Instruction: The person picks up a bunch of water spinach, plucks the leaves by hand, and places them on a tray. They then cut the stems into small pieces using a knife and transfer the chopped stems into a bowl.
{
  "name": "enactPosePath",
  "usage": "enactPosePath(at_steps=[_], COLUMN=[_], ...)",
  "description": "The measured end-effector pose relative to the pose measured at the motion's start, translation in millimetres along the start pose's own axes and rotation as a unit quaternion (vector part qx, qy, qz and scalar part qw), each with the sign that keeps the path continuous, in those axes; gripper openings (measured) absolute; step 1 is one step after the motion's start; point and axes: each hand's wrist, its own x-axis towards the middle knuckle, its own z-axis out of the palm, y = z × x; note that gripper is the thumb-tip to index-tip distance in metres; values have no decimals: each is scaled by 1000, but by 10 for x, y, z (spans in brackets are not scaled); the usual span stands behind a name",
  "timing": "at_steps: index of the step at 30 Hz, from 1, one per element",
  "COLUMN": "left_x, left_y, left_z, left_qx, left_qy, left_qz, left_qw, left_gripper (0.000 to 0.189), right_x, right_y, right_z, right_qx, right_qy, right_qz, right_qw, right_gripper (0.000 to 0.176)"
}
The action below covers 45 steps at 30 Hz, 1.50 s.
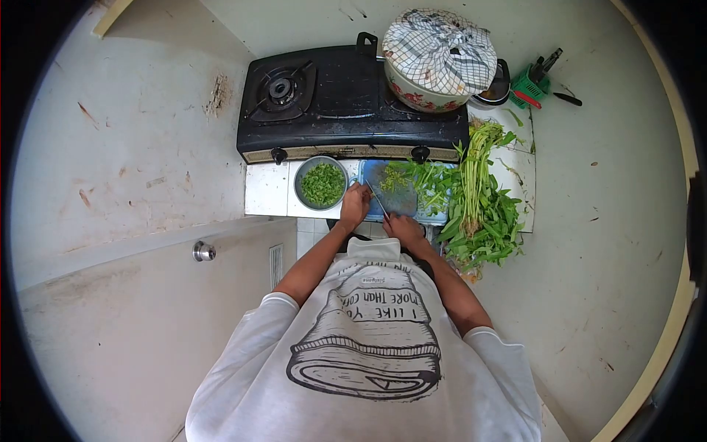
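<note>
Two hands are working over the blue board [403, 205] at the front of the tabletop [266, 197] — your right hand [403, 229] is gripping the knife [378, 200] by its handle end, with the blade slanting up and to the left, while your left hand [356, 204] is bending its fingers in beside the blade's far end; you are showing too little of those fingertips to tell whether they are pinching anything. You seem to be in the middle of cutting leafy greens: small cut bits [392, 178] are lying near the board's far edge, longer leaves [433, 180] are covering its right part, and the uncut bundle [480, 171] is spreading over the tabletop just to the right. The next move is probably calling for a fresh handful drawn onto the board's bare middle, with your left fingers staying curled away from the edge. To the left of the board, the grey bowl [297, 188] is holding a good heap of chopped greens [322, 184]. Behind, on the stove [335, 140], a flowered pot [418, 94] is sitting under a checked cloth [440, 48] — so its contents are staying hidden — and beyond it a green basket [527, 88] is holding dark-handled utensils [547, 63].
</note>
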Motion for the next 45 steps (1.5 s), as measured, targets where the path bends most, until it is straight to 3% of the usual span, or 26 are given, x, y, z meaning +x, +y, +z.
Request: enactPosePath(at_steps=[3, 10, 24, 30, 45], left_x=[-4, -22, -40, -49, -52], left_y=[30, 22, -23, -14, 26], left_z=[-1, 23, 16, -6, -11], left_qx=[16, -10, 23, 1, -3], left_qy=[3, 12, 9, 2, -2], left_qz=[9, -25, 30, 13, -21], left_qw=[1000, 1000, 999, 1000, 1000], left_gripper=[8, 10, 10, 10, 6], right_x=[175, 34, 13, -37, 112], right_y=[49, 7, 151, 37, -6], right_z=[147, 56, 96, -1, 126], right_qx=[23, -10, 17, 11, -2], right_qy=[48, 3, 24, -29, 22], right_qz=[-40, -4, 10, 7, -10], right_qw=[998, 1000, 1000, 999, 1000], right_gripper=[41, 40, 42, 42, 42])
